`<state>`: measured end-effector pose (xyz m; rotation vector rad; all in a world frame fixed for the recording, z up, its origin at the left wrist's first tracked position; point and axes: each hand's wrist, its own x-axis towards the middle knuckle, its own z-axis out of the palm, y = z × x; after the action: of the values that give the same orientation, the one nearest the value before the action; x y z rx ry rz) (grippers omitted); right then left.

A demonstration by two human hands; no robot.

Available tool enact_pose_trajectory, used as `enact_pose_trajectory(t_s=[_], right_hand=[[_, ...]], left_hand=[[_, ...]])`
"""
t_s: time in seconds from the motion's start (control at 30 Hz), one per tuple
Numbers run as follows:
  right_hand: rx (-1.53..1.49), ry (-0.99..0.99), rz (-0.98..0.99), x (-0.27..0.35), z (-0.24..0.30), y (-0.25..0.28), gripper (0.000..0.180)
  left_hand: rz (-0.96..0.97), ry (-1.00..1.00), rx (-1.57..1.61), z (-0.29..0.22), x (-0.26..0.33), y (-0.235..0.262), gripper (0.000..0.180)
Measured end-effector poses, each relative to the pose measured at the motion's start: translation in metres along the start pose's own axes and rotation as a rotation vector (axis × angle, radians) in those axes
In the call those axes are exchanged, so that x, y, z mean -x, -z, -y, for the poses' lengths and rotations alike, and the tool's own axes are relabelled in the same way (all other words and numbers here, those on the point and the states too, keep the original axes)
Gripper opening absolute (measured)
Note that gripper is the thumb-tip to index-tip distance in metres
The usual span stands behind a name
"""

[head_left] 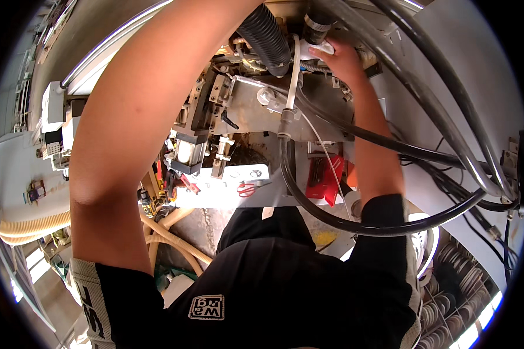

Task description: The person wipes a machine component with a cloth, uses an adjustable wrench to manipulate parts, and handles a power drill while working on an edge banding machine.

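Note:
My right hand (pixel 344 60) reaches to the top of the view, its fingers closed round a crumpled white cloth-like piece (pixel 321 47). That piece presses against the lower end of a dark cylinder (pixel 317 28) with a metal ring. My left forearm (pixel 174 52) stretches up and out past the upper edge, so my left hand is out of sight. Between the arms hangs a black corrugated hose (pixel 265 38), its end above a grey metal machine plate (pixel 256 113). Beside the right hand runs a pale tube (pixel 294 72) joined to a dark hose.
Thick dark hoses (pixel 425 75) loop across the right side. Red-handled scissors (pixel 246 189) lie on a white ledge (pixel 218 200), with a red case (pixel 325 179) to their right. A pneumatic cylinder (pixel 186 150) stands at left. Beige hoses (pixel 177 244) cross the floor.

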<state>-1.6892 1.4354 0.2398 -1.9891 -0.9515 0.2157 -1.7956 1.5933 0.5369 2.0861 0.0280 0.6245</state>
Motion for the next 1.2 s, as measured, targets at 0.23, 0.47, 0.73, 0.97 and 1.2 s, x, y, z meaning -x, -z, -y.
enact_pose_trajectory(t_s=[0.23,0.47,0.73,0.97,1.2], right_hand=[[0.184,0.022,-0.055,-0.002,0.008,-0.008,0.044],[0.252,-0.042,-0.539,0.023,0.043,-0.054,0.036],[0.116,-0.023,-0.282,0.091,0.052,0.006,0.023],[0.176,0.139,-0.29,0.077,0.019,0.032,0.049],[0.412,0.143,-0.2,0.009,-0.055,0.022,0.062]], left_hand=[[-0.043,0.042,-0.04,-0.006,0.01,0.003,0.038],[-0.048,0.028,-0.003,0.007,0.005,0.001,0.034],[-0.063,-0.026,0.018,0.015,0.003,-0.002,0.038],[-0.088,-0.029,-0.174,0.012,-0.001,-0.001,0.043],[-0.06,-0.078,-0.04,0.016,-0.004,-0.004,0.037]])
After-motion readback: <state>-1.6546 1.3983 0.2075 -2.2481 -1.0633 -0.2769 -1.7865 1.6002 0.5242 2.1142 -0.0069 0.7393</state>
